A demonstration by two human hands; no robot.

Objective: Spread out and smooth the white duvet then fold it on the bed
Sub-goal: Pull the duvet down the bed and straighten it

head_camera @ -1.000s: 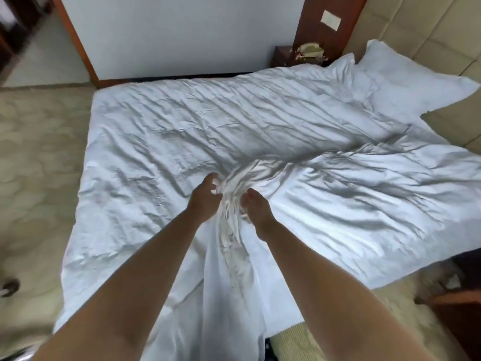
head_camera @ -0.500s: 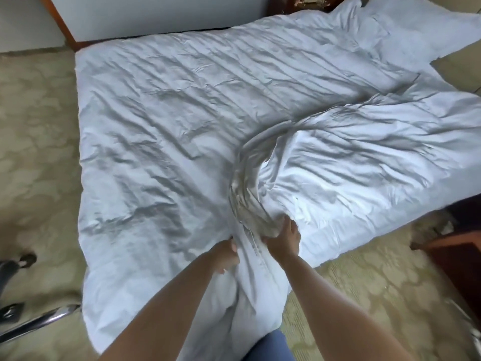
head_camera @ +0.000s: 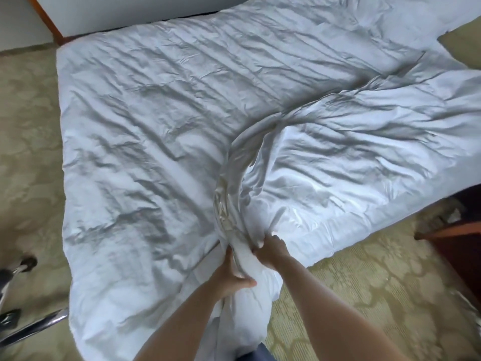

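- The duvet (head_camera: 161, 142) lies wrinkled across the bed, covering nearly all of it, with its near edge hanging over the side toward the carpet (head_camera: 364, 295).
- A thick bunched ridge of the duvet curves from the middle of the bed down to the near edge, where both hands meet it.
- The left hand (head_camera: 229, 276) grips the ridge from the left: fingers curled round the gathered cloth, thumb lying across its front.
- The right hand (head_camera: 272, 247) grips the same ridge from the right, a little farther up; its fingers are curled into the fabric and their tips are hidden in the folds.
- The gathered cloth passes between the two hands, which are close together, and hangs below them over the bed's edge.
- To the right of the ridge, part of the duvet lies folded over on itself.
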